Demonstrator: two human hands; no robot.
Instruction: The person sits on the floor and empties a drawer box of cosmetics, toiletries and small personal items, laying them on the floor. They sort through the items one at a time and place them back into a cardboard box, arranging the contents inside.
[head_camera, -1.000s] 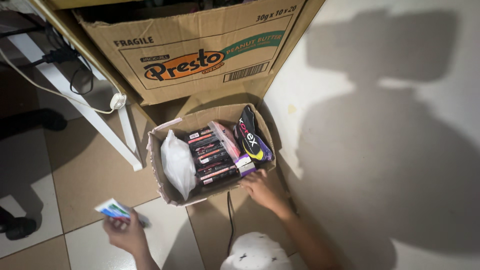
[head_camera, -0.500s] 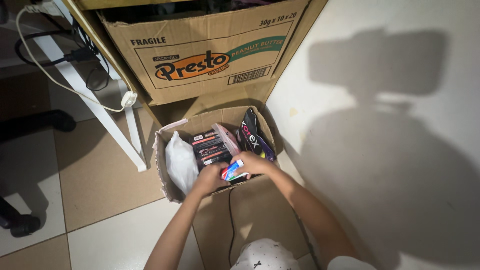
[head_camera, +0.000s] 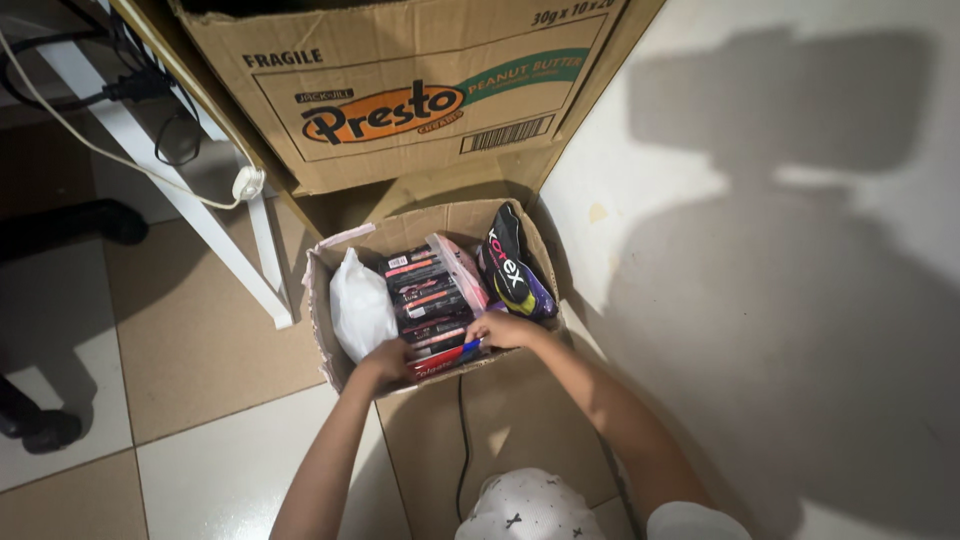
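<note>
The red carton lies at the near edge of the small open cardboard box on the floor, and I have both hands on it. My left hand is curled over its left end, fingers closed down on the carton, just beside a white plastic bag that fills the left part of the box. My right hand is pinching the carton's right end, where a bit of blue shows between the fingers. Just beyond the carton, a row of dark packs with red labels stands in the middle of the box, with a pink-edged clear packet leaning against them on the right. A black pouch with purple and yellow markings stands at the far right of the box, close to the wall. Farther off, a large printed cardboard box sits above the small one, and a white table leg with a cable slants down on the left.
</note>
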